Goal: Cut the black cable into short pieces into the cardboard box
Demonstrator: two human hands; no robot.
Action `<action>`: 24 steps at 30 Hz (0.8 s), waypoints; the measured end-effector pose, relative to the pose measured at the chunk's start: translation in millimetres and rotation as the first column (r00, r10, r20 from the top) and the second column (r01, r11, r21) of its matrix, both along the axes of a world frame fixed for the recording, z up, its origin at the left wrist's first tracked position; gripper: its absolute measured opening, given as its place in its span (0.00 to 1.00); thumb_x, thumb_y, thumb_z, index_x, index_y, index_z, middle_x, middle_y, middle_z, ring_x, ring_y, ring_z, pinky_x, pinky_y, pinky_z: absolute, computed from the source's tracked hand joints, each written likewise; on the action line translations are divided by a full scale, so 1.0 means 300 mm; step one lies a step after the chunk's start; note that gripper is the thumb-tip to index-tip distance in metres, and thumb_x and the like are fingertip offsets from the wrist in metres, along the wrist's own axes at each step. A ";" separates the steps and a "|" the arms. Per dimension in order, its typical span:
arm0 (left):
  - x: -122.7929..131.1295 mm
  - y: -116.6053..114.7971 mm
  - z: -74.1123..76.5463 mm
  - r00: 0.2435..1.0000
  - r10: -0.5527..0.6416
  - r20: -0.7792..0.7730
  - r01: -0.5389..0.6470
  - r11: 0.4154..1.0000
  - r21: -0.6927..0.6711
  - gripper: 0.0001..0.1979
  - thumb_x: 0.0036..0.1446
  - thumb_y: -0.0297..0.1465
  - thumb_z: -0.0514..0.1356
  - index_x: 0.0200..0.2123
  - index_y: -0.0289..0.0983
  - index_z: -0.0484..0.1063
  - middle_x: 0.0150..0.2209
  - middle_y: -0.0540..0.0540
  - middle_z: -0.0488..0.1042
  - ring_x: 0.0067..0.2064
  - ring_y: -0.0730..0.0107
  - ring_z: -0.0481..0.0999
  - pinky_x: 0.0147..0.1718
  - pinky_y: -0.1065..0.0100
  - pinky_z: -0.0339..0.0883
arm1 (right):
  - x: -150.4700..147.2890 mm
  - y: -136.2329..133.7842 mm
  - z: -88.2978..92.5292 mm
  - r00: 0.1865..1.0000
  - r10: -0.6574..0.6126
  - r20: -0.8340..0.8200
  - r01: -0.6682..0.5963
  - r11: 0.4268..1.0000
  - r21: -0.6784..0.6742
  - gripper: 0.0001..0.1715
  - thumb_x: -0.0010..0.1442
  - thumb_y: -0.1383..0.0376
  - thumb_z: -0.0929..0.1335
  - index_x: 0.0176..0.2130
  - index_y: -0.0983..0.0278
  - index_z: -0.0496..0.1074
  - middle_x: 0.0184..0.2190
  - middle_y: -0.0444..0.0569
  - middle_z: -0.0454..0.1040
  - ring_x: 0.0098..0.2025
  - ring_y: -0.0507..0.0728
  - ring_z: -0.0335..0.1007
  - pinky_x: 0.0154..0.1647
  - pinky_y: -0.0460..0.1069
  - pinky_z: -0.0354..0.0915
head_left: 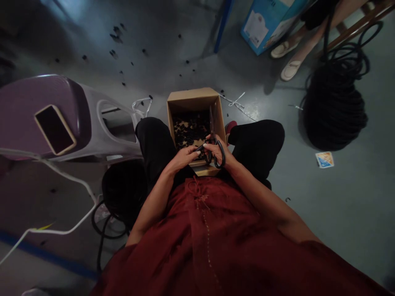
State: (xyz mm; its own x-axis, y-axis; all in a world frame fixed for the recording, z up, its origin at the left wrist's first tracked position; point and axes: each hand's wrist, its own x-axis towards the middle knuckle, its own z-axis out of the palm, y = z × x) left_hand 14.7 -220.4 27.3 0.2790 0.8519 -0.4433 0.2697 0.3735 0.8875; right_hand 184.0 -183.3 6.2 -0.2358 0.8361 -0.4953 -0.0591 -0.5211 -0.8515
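Observation:
Above an open cardboard box (194, 95) between the knees, my two hands meet. My right hand (219, 151) is closed around black-handled scissors (220, 161), whose blades point away from me along the box's right wall. Its thumb and fingertips also touch a small dark piece at the left fingertips. My left hand (185, 157) pinches that small black piece (200, 148), which looks like rubber or cord; its exact kind is too small to tell. Many small black pieces (189, 130) lie at the bottom of the box.
A stool (77, 102) at left bears a phone (55, 129) and a white cable (83, 183). Coiled black tubing or cord (335, 107) lies at right. A blue carton (265, 24) and another person's feet (290, 70) are beyond. Black scraps dot the floor.

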 end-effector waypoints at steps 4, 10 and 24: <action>0.004 -0.013 0.032 0.985 -0.012 -0.169 0.031 0.993 0.112 0.17 0.55 0.31 0.57 0.46 0.31 0.71 0.42 0.44 0.74 0.42 0.67 0.72 0.43 0.69 0.63 | -0.004 0.008 0.003 1.000 0.000 -0.024 0.001 1.000 0.031 0.26 0.43 0.61 0.72 0.40 0.58 0.60 0.29 0.37 0.65 0.24 0.48 0.64 0.26 0.47 0.63; -0.070 -0.056 0.120 0.854 -0.130 -0.503 0.190 0.979 0.070 0.17 0.57 0.28 0.55 0.51 0.37 0.68 0.46 0.42 0.75 0.46 0.60 0.74 0.44 0.65 0.64 | 0.013 0.024 -0.008 0.998 -0.058 -0.010 0.058 0.997 0.047 0.26 0.43 0.62 0.71 0.41 0.58 0.59 0.29 0.38 0.65 0.25 0.49 0.64 0.27 0.47 0.64; 0.006 -0.044 0.112 0.588 -0.047 -0.808 0.349 0.915 0.201 0.19 0.62 0.30 0.49 0.57 0.35 0.61 0.45 0.37 0.71 0.47 0.58 0.70 0.44 0.63 0.62 | 0.082 0.077 0.003 0.981 -0.122 0.154 0.098 0.983 0.154 0.26 0.46 0.56 0.71 0.42 0.57 0.58 0.27 0.39 0.62 0.25 0.51 0.63 0.26 0.48 0.63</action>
